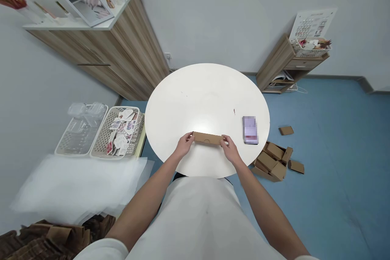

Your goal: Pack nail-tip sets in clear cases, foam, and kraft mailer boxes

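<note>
A small brown cardboard box (207, 138) is held level over the near part of the round white table (201, 89). My left hand (185, 144) grips its left end, with the thumb on the near side. At the right end my right hand (229, 147) has its fingers closed round the corner. The box's long side with a half-round tab faces me, and it looks closed. To the right on the table lies a purple rectangular item (250, 130), its face blurred.
Right of the table, a cardboard carton (268, 174) on the floor holds several brown boxes; two more boxes (286, 130) lie beside it. On the left are white baskets (99, 140) with cards and clear plastic, plus white sheets (79, 187). Cabinets (137, 44) stand behind.
</note>
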Motion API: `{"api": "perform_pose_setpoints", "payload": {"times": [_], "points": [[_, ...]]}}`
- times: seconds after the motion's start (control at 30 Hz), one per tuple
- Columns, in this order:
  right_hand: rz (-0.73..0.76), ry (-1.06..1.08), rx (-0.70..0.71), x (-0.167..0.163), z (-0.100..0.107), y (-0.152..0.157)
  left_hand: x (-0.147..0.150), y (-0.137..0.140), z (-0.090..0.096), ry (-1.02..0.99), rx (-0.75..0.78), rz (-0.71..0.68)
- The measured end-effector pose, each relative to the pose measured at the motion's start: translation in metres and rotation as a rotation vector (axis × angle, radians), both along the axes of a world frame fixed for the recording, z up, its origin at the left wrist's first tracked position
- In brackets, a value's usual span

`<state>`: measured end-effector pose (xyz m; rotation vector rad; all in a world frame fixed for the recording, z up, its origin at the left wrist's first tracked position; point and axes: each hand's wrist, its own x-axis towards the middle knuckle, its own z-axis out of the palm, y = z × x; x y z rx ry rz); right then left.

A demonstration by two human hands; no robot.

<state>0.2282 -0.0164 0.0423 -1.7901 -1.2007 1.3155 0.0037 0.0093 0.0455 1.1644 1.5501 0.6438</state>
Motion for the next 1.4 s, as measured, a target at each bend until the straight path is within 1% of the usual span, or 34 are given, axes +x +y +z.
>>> {"api": "perform_pose_setpoints", "payload": {"times": [0.1,0.27,0.4,0.5,0.57,0.7,0.9,1.0,1.07,1.13,1.2,1.27,1.33,1.4], "points": [[0.01,0.048,0.023,0.0,-0.002,-0.013,-0.003,-0.016,-0.008,-0.029,0.072,0.004],[0.023,0.175,0.043,-0.004,-0.008,-0.034,-0.008,-0.048,-0.024,-0.059,0.118,0.039],[-0.057,0.213,0.041,-0.021,-0.023,-0.061,-0.019,-0.071,-0.035,0.008,0.062,0.012],[-0.083,0.22,0.022,-0.039,-0.03,-0.082,-0.027,-0.083,-0.036,0.078,0.033,-0.004],[-0.081,0.218,0.014,-0.051,-0.03,-0.094,-0.031,-0.089,-0.034,0.139,0.003,0.001],[-0.051,0.192,-0.017,-0.063,-0.023,-0.111,-0.032,-0.091,-0.032,0.241,-0.053,0.03],[-0.03,0.137,-0.088,-0.068,-0.02,-0.116,-0.022,-0.085,-0.042,0.248,0.055,0.07],[-0.073,0.145,-0.064,-0.074,-0.02,-0.12,-0.022,-0.087,-0.048,0.165,0.064,0.09],[-0.109,0.149,-0.04,-0.078,-0.02,-0.123,-0.026,-0.091,-0.049,0.122,0.048,0.069],[-0.135,0.116,-0.029,-0.08,-0.018,-0.125,-0.032,-0.093,-0.049,0.151,0.036,0.022],[-0.144,0.047,-0.035,-0.078,-0.015,-0.124,-0.039,-0.094,-0.048,0.224,0.028,-0.032],[-0.167,-0.028,-0.048,-0.074,-0.012,-0.121,-0.045,-0.091,-0.045,0.248,0.003,-0.069],[-0.207,-0.067,-0.062,-0.069,-0.008,-0.117,-0.048,-0.086,-0.042,0.235,-0.009,-0.048],[-0.251,-0.061,-0.088,-0.065,-0.007,-0.112,-0.048,-0.081,-0.039,0.19,-0.011,-0.022]]}}
